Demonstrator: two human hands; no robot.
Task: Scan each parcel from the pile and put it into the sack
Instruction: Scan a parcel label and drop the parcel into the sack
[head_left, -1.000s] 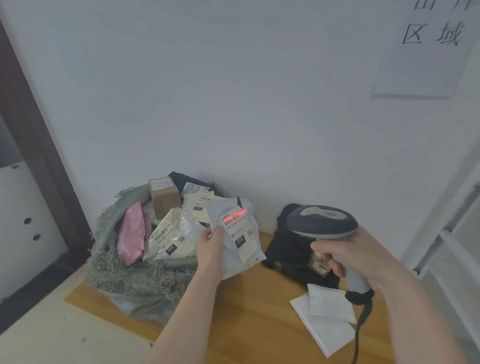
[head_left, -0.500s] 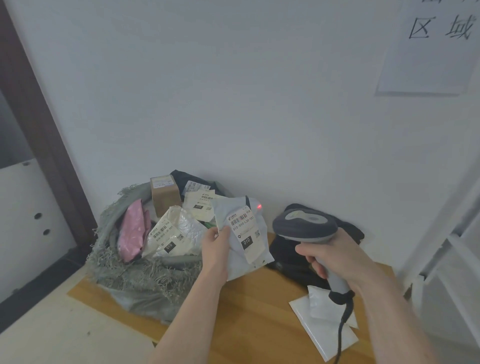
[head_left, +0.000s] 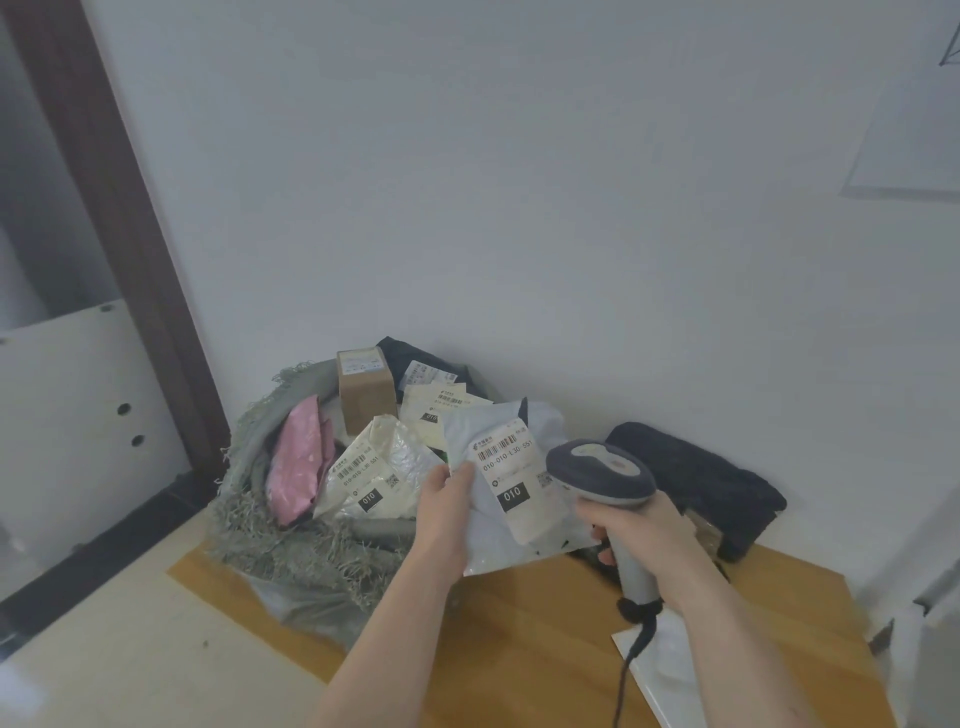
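My left hand (head_left: 445, 512) pinches a white plastic parcel (head_left: 524, 525) by its left edge and holds it up with the barcode label facing me. My right hand (head_left: 647, 540) grips the handle of a grey barcode scanner (head_left: 597, 470), whose head sits just right of the label. No red scan line shows on the label. To the left stands the open grey woven sack (head_left: 291, 540), holding a pink parcel (head_left: 301, 460), a brown box (head_left: 363, 397), a silvery labelled parcel (head_left: 376, 475) and other bags.
A black parcel (head_left: 696, 480) lies against the wall to the right on the wooden surface (head_left: 519, 649). A flat white parcel (head_left: 660, 670) lies under the scanner's cable at the lower right. A dark door frame (head_left: 109, 223) rises on the left.
The red scan line seen on the label a second ago is gone. The scanner has moved left and closer to the parcel, and my view has shifted leftward.
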